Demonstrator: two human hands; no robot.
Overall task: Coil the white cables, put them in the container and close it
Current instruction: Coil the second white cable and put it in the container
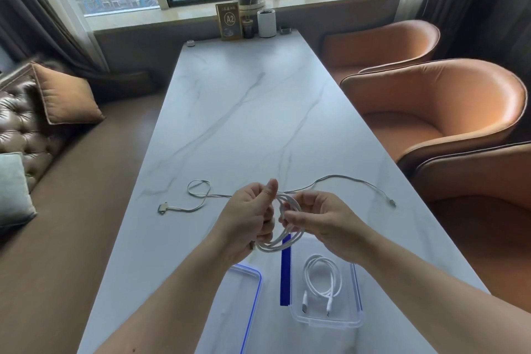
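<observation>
Wide bare marble table (pixel 244 112) is lying open ahead; a loose cable (pixel 330 179) is straggling across mid-table, while the lid (pixel 244 296) and container (pixel 355 322) are crowding the near edge.

Bench (pixel 244 112): polished white marble look, grey veins, slight sheen. Cables (pixel 323 282): smooth white plastic sheath, faintly glossy. Container (pixel 324 322): clear glossy plastic, blue clips. Lid (pixel 244 296): clear plastic, blue rim. Armchairs (pixel 431 106): smooth orange leather. Sofa (pixel 20 123): shiny tufted brown leather.
</observation>
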